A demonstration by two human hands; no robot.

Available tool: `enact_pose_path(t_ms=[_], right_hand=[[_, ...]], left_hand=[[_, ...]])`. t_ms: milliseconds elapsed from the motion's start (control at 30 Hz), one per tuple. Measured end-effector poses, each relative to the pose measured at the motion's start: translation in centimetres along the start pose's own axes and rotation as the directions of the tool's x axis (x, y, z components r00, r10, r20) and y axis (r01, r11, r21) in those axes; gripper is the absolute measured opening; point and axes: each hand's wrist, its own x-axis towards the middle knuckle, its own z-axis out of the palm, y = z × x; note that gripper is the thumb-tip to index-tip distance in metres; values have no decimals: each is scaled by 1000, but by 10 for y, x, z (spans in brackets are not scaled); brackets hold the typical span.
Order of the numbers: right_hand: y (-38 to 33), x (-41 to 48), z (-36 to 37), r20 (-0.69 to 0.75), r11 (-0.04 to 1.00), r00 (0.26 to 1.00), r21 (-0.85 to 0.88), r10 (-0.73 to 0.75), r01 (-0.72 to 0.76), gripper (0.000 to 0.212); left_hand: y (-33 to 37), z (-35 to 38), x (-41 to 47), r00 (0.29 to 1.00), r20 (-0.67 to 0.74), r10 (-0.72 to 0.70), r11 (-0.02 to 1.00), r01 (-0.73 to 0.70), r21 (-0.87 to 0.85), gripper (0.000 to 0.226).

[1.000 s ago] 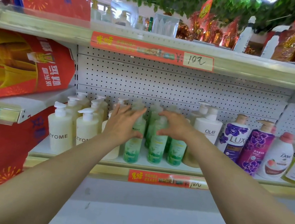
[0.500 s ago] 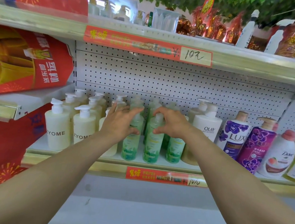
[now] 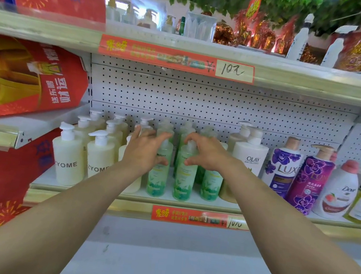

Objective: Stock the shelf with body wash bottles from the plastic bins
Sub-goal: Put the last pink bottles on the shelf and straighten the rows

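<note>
**Both hands close on the green body wash at the shelf front**

Nearest the camera, two bare forearms reach forward over a pale lower ledge (image 3: 161, 258). No plastic bin shows anywhere, so the supply is out of sight. Just beyond runs the gold lip of the shelf (image 3: 131, 207), with a red price strip (image 3: 199, 217) set under the green stock.

On the shelf's near edge stand three green bottles. The left hand (image 3: 145, 153) is spread, its thumb and forefinger cupped round the shoulder of the left green bottle (image 3: 158, 177). The right hand (image 3: 209, 154) is clawed over the neck of the middle green bottle (image 3: 183, 180), with fingers above and thumb in front. The right green bottle (image 3: 211, 185) stands untouched beside it. Gripping high on the narrow upper part likely lets each hand slide or turn a bottle without knocking its neighbours. The step looks like squaring the front row so the labels face out.

More green bottles queue behind these, in lanes running back. To the left are cream ZYOME pump bottles (image 3: 69, 160), and to the right a white OLAY bottle (image 3: 250, 160), purple LUX bottles (image 3: 283, 171) and a Dove bottle (image 3: 337, 193). Each brand keeps its own lane, probably so shoppers can read them.

Farther back is the white pegboard (image 3: 202, 98). Red gift bags (image 3: 24, 78) lean in at the left, and an upper shelf (image 3: 315, 89) carries its own price tag and goods beneath hanging leaves
</note>
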Motion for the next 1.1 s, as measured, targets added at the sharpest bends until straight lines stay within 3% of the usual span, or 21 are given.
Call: enact_pose_path(t_ms=[167,333,467,567,867,1100], right_hand=[[6,-4,-9,11,999,1000,29,-23,23,77],[30,-8,-37,-175,997,984,77,45,-32,76],[49,-14,-30,-53,994,993,-10,108,-109,83],[57,-18,-21,-5,991,993,-60,117,-117,86],[65,-16,-21,10,999,1000,-48,-21,21,62],[64,-14,-30,36,992,997,-110,-65,68,60]], left_hand=[[0,0,1,1000,17,-2,1000,1,30,84],[14,0,3,996,-83,43,997,-38,70,102],[41,6,12,985,-71,155,985,-149,92,95],[53,11,11,990,-14,137,985,-135,109,89],[53,19,7,996,-26,86,993,-84,87,86],[53,21,7,998,-16,58,997,-57,53,87]])
